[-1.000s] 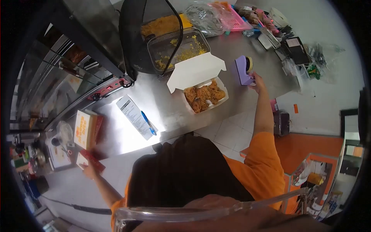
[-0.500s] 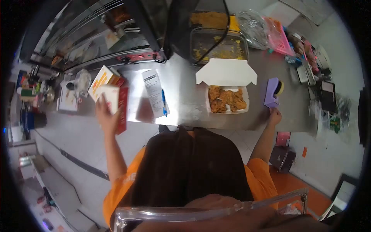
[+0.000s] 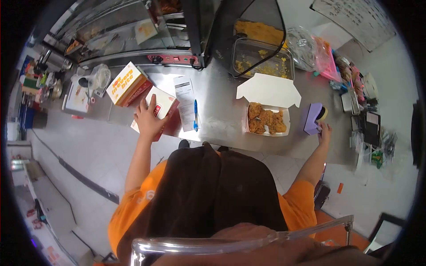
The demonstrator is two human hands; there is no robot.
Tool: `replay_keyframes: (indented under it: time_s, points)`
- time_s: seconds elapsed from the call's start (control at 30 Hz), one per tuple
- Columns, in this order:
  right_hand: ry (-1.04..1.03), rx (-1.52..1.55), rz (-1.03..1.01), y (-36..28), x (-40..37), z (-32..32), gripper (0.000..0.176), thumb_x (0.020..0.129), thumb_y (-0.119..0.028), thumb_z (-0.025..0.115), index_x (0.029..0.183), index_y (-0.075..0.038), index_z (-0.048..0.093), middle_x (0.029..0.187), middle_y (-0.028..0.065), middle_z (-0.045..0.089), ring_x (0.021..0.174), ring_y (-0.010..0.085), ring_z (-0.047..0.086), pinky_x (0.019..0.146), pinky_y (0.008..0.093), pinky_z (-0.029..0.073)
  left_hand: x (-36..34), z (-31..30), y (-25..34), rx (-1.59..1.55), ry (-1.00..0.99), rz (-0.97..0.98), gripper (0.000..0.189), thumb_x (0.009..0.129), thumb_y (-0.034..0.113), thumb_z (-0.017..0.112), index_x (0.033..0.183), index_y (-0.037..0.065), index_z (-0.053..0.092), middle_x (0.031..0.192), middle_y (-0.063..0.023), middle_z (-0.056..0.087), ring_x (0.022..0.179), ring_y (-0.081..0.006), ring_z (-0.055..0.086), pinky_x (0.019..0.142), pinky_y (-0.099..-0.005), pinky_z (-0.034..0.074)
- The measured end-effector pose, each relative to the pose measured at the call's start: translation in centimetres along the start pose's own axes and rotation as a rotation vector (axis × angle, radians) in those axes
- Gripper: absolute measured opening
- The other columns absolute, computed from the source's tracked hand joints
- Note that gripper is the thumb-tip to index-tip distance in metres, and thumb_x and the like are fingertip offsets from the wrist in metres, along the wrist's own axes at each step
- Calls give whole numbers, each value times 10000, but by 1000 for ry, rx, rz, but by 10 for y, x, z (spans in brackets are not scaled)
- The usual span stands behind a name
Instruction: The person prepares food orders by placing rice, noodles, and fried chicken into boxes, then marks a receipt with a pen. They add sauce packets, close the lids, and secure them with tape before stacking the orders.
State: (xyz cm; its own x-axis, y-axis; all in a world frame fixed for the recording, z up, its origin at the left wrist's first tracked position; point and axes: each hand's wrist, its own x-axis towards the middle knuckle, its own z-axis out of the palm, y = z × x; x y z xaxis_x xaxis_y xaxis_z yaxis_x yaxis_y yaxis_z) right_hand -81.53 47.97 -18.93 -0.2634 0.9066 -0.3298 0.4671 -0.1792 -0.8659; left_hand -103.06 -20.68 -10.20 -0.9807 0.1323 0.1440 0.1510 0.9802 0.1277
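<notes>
My left hand (image 3: pixel 150 119) grips a red and white food box (image 3: pixel 160 103) at the counter's front edge, fingers spread across its top and thumb on the right side. Just behind it lie more printed boxes (image 3: pixel 128 83), lettered in orange and red. On the right, my right hand (image 3: pixel 325 133) has its curled fingers at the near end of a purple tape dispenser (image 3: pixel 312 119); whether tape is pinched there is too small to make out. Between the hands sits an open white box (image 3: pixel 269 91) with pieces of fried chicken (image 3: pixel 266 119) inside, its lid folded back.
A printed receipt (image 3: pixel 183 88) and a blue pen (image 3: pixel 195 116) lie on the steel counter (image 3: pixel 220 113). Behind are a glass warming cabinet (image 3: pixel 133 40) and a clear tray with yellow crumbs (image 3: pixel 266 57). A pink basket (image 3: pixel 329 66) stands at the back right.
My left hand and its box have shifted right, and the box has turned so its top faces up. My right hand's fingers have uncurled somewhat at the dispenser. The head view has shifted slightly.
</notes>
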Motion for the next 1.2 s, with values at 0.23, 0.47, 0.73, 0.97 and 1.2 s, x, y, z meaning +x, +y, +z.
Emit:
replay_keyframes:
  time_s: [0.23, 0.47, 0.73, 0.97, 1.2]
  points:
    - [-298, 538, -69, 18, -26, -18, 644, 827, -92, 635, 1351, -72, 260, 818, 56, 618, 659, 106, 530, 604, 246, 418, -20, 68, -9, 64, -35, -309, 906, 637, 536, 689, 1387, 173, 335, 1416, -204, 271, 1273, -391, 275, 992, -602, 210]
    - [-76, 502, -369, 70, -61, 3, 608, 808, -13, 602, 1324, -61, 283, 784, 60, 598, 760, 190, 599, 832, 393, 465, 34, 74, 28, 133, 27, 15, 645, 742, 460, 656, 1235, 69, 512, 1394, -136, 321, 1303, -268, 263, 1008, -616, 176]
    - [464, -243, -382, 76, -99, -3, 695, 735, -68, 651, 1315, -46, 268, 784, 110, 647, 772, 244, 630, 751, 302, 474, 90, 103, 63, 225, -399, -48, 425, 752, 397, 668, 1063, 108, 638, 1200, -95, 522, 1184, -241, 432, 1007, -608, 209]
    - [549, 98, -746, 17, -219, 42, 637, 812, -31, 617, 1320, -28, 233, 861, 111, 635, 813, 177, 601, 769, 279, 464, 83, 58, 35, -510, 49, 112, 306, 805, 184, 624, 1020, -22, 554, 748, -258, 593, 772, -448, 567, 689, -434, 470]
    - [-364, 86, -1168, -41, -325, 194, 276, 838, -13, 588, 1099, -21, 497, 1002, 111, 583, 809, 143, 573, 779, 274, 460, 41, 37, -80, -762, -203, 19, 511, 714, 235, 755, 1112, 13, 525, 1001, -226, 622, 906, -360, 609, 755, -397, 485]
